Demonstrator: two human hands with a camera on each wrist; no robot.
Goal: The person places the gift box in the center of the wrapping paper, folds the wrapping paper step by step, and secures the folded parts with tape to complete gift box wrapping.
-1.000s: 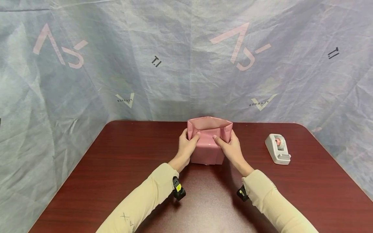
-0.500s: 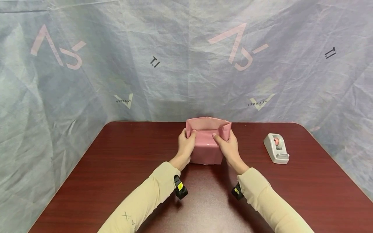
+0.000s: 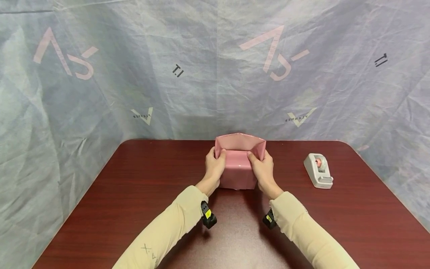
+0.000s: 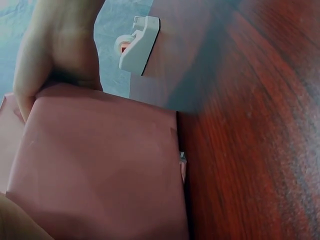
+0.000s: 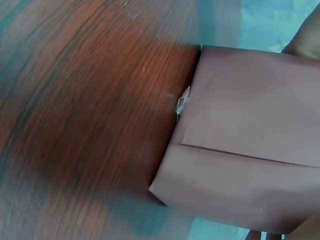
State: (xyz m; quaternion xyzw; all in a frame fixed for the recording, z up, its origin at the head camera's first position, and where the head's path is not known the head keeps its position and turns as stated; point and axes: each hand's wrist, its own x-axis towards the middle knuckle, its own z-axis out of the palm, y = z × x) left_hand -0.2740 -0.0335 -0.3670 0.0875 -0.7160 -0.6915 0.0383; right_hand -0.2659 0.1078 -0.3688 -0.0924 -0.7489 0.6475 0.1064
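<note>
A pink paper-wrapped box (image 3: 237,175) stands upright on the table, its paper rising past the front edge as a raised back flap and two side flaps at the top. My left hand (image 3: 214,167) grips its left side, thumb over the top front corner. On the opposite side my right hand (image 3: 263,170) holds it in the same way, thumb inside the right flap. Most of the fingers are hidden behind the sides. In the right wrist view a lengthwise seam crosses the box's face (image 5: 240,110), and a small bit of clear tape pokes out at its bottom edge.
A white tape dispenser (image 3: 318,171) with a roll on it stands to the right on the dark red wooden table (image 3: 151,175). A grey printed cloth (image 3: 195,93) hangs behind the table and along both sides.
My left thumb has slid outward toward the left corner. The right side flap, creased inward before, now stands straighter. My right forearm has shifted a little to the left.
</note>
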